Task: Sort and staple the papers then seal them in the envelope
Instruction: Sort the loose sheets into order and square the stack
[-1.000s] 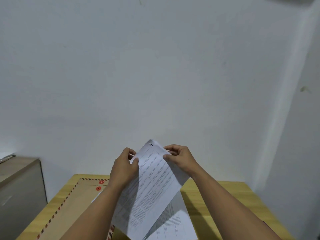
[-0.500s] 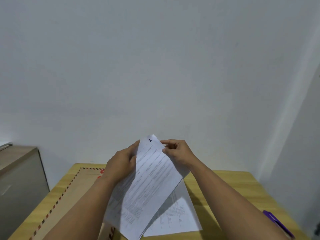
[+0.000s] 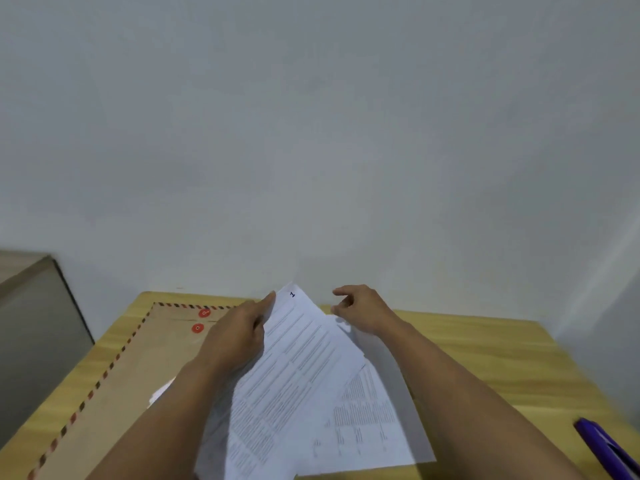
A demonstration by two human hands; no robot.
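Note:
My left hand (image 3: 239, 336) grips a printed sheet marked "1" (image 3: 294, 368) by its upper left edge and holds it tilted above the table. My right hand (image 3: 362, 311) hovers just right of the sheet's top corner, fingers apart and curled, holding nothing. A second printed sheet (image 3: 367, 420) lies flat on the wooden table (image 3: 485, 344) under and to the right of the held one. A brown envelope (image 3: 138, 368) with a red-and-dark striped border and two red string buttons lies on the table's left part, partly under my left arm.
A purple object (image 3: 606, 448), perhaps the stapler, lies at the table's right front edge. A grey cabinet (image 3: 31, 320) stands left of the table. A white wall rises right behind the table.
My right hand has let go of the sheet's top corner and moved slightly right. The view has tipped down, showing more of the table, the envelope and the purple object.

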